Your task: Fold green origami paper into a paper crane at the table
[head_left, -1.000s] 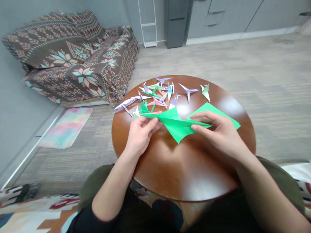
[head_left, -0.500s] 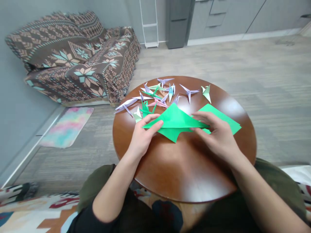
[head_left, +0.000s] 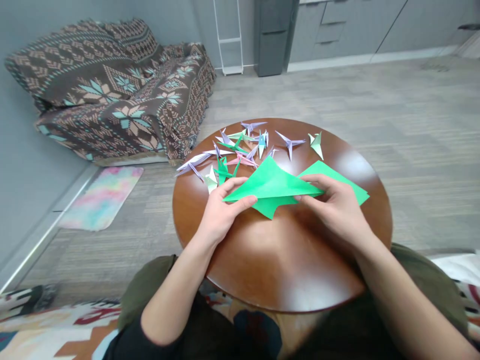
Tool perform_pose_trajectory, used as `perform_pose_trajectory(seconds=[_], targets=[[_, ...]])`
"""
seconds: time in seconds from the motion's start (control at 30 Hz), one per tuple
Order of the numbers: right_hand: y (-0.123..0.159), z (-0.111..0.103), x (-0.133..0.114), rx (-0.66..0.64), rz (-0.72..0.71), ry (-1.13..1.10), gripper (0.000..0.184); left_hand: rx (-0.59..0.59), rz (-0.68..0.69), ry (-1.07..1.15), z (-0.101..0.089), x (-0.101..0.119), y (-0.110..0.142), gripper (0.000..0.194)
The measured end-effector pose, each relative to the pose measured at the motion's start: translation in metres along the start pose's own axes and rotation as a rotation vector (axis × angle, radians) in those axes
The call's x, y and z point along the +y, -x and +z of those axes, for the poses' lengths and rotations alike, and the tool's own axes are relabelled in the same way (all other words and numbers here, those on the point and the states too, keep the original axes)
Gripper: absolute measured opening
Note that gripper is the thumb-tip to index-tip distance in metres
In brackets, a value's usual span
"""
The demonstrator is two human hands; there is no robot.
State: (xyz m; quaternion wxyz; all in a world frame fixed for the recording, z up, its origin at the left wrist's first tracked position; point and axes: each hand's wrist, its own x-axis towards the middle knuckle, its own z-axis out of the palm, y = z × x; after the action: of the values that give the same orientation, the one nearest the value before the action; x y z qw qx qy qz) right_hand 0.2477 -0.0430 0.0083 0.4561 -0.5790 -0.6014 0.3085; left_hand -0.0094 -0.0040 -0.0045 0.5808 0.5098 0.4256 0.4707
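Observation:
A partly folded sheet of green origami paper [head_left: 273,182] is held above the table between both hands, one pointed flap up and another hanging below a horizontal crease. My left hand [head_left: 225,205] pinches its left corner, thumb along the near side and fingers behind. At the right corner my right hand [head_left: 333,202] grips the paper between thumb and fingers. Behind the right hand lies more flat green paper [head_left: 347,182] on the table, partly covered by that hand.
On the round brown table [head_left: 277,270], several folded paper cranes in purple, green and pink cluster at the back left. A purple crane [head_left: 290,144] and a pale green crane [head_left: 317,145] lie apart at the back. A patterned sofa [head_left: 123,95] stands beyond, left.
My left thumb has slid slightly right along the crease. The upper flap tilts a little more toward me, and the view has shifted slightly.

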Motion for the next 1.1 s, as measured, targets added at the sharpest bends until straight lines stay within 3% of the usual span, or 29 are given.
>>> perform_pose_trajectory(seconds=[0.2, 0.27, 0.37, 0.5, 0.63, 0.9, 1.0, 1.1], targets=[[-0.002, -0.008, -0.005, -0.29, 0.108, -0.084, 0.036, 0.044, -0.007, 0.104, -0.001, 0.0, -0.002, 0.045], [-0.003, -0.009, -0.004, -0.244, 0.167, -0.198, 0.042, 0.041, -0.044, 0.14, 0.001, 0.002, -0.002, 0.048], [-0.004, -0.007, -0.004, -0.16, 0.252, -0.356, 0.05, -0.061, -0.101, 0.168, 0.003, 0.005, -0.001, 0.05], [-0.002, -0.006, -0.008, -0.227, 0.255, -0.28, 0.053, -0.196, -0.125, 0.154, 0.006, 0.007, 0.001, 0.051], [0.0, -0.004, -0.01, -0.269, 0.215, -0.219, 0.05, -0.217, -0.132, 0.108, 0.006, 0.007, 0.002, 0.054], [0.0, -0.001, -0.008, -0.287, 0.23, -0.313, 0.042, -0.227, -0.195, 0.051, 0.005, 0.008, 0.002, 0.062], [0.0, -0.002, -0.005, -0.278, 0.216, -0.343, 0.042, -0.188, -0.207, 0.018, 0.005, 0.008, 0.001, 0.074], [-0.002, -0.003, 0.003, -0.14, 0.16, -0.278, 0.035, -0.216, -0.196, 0.077, 0.007, 0.008, 0.004, 0.1]])
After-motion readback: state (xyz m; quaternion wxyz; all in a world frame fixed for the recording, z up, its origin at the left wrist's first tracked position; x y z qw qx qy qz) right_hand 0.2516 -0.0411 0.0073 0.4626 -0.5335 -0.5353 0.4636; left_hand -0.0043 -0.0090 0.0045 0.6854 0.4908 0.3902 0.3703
